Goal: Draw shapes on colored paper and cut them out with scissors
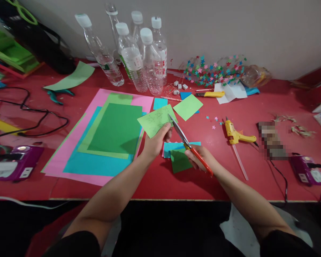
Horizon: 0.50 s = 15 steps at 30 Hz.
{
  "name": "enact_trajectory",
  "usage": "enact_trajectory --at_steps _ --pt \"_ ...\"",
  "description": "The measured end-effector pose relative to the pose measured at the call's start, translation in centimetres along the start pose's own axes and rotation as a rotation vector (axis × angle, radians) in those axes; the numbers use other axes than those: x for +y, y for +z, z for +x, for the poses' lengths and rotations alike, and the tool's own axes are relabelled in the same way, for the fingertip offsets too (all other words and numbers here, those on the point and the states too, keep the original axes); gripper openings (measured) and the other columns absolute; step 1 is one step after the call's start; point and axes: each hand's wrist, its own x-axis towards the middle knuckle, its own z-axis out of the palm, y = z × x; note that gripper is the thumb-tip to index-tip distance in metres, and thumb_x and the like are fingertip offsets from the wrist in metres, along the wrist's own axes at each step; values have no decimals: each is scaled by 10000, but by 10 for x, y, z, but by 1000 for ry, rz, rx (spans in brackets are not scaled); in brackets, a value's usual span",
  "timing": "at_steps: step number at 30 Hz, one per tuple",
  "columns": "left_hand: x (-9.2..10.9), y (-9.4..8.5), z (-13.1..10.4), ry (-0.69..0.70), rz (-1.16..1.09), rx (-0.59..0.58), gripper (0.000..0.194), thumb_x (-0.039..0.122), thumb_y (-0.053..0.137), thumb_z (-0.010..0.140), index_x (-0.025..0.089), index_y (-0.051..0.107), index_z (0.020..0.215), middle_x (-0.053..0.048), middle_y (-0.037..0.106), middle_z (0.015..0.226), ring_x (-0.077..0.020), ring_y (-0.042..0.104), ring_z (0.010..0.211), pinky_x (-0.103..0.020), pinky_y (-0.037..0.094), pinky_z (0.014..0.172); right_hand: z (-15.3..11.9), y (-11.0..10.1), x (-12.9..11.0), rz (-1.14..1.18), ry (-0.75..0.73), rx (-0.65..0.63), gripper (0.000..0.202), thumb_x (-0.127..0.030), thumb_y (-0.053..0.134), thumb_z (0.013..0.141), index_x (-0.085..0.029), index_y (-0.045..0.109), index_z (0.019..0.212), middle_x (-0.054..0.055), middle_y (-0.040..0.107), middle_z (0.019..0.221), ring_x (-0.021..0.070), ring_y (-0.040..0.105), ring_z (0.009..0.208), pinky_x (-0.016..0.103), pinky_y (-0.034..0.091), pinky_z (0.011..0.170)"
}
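Observation:
Between the thumb and fingers of my left hand (157,140) is a light green piece of paper (155,119) with star outlines drawn in pencil. My right hand (200,157) grips red-handled scissors (186,138), whose blades point up and left and meet the paper's right part. Below the hands lie a small dark green piece (179,161) and a blue piece (176,146). A second light green piece (188,107) rests just beyond the scissors. To the left is a stack of larger sheets, with a dark green sheet (116,128) on top of pink, blue and light green ones.
Several plastic bottles (152,67) stand against the wall. A yellow utility knife (211,94) and a bag of coloured stars (214,71) lie at the back. A yellow glue gun (235,134) sits on the right. Purple power strips (26,160) with cables flank the red table (160,185).

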Motion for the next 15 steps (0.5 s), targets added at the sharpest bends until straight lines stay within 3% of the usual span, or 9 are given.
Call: enact_trajectory --at_steps 6,11,15 --pt "5 -4 6 6 -25 25 295 339 623 807 170 548 577 42 515 472 -57 456 413 -185 351 405 -1 -7 1 -4 29 -46 488 -630 506 837 -218 361 621 -78 402 378 57 360 321 189 260 342" --pt "11 -8 13 66 -131 91 238 325 646 802 192 503 666 59 551 510 -53 468 410 -167 350 393 0 -13 0 -31 54 -84 493 -632 509 837 -212 374 616 -73 418 368 54 356 311 182 244 327" --pt "9 -8 14 45 -136 32 251 373 627 833 190 515 704 38 596 579 -63 519 448 -178 403 427 2 -11 6 -14 65 -64 481 -632 515 838 -211 385 644 -75 434 375 57 379 315 178 271 337"
